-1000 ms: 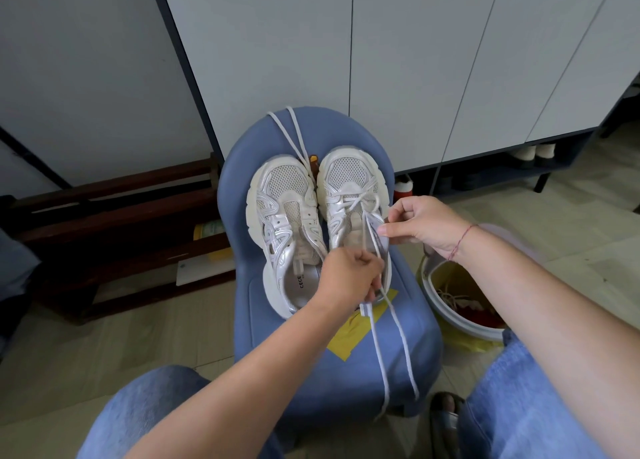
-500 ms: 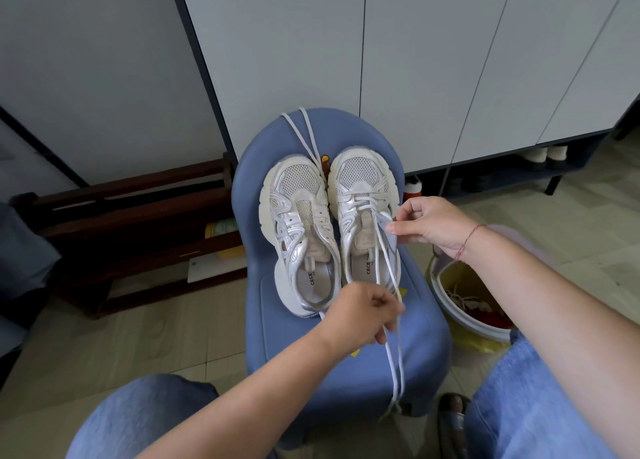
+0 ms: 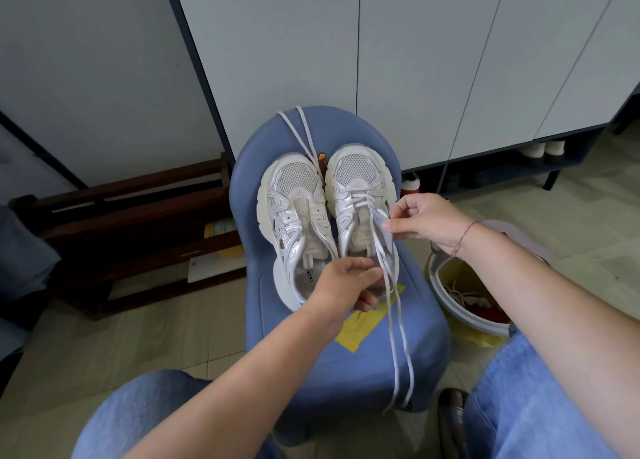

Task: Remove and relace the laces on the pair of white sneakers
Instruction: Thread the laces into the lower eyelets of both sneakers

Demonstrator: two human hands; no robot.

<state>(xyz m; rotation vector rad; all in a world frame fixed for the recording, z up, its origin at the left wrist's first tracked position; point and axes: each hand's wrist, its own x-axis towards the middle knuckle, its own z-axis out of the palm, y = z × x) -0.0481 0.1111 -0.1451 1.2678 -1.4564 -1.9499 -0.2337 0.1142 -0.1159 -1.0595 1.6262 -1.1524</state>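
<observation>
Blue chair point(image 3: 329, 382) front: the white lace point(image 3: 393, 348) ends trail over it. The left hand point(image 3: 346, 285) is half-curled beside them, grip unclear. The right hand point(image 3: 426, 223) pinches the lace at the half-laced sneaker point(image 3: 356, 188), likely keeping it taut for threading; the other sneaker point(image 3: 294, 216) lies bare.

2 white sneakers point(image 3: 356, 181) on blue chair point(image 3: 311, 372)

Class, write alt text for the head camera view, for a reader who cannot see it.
A person's right hand pinches the side of the right sneaker, partly laced, whose lace trails off a blue stool; the left hand reaches toward the lace. The left sneaker sits unlaced, a loose lace behind it.
</observation>
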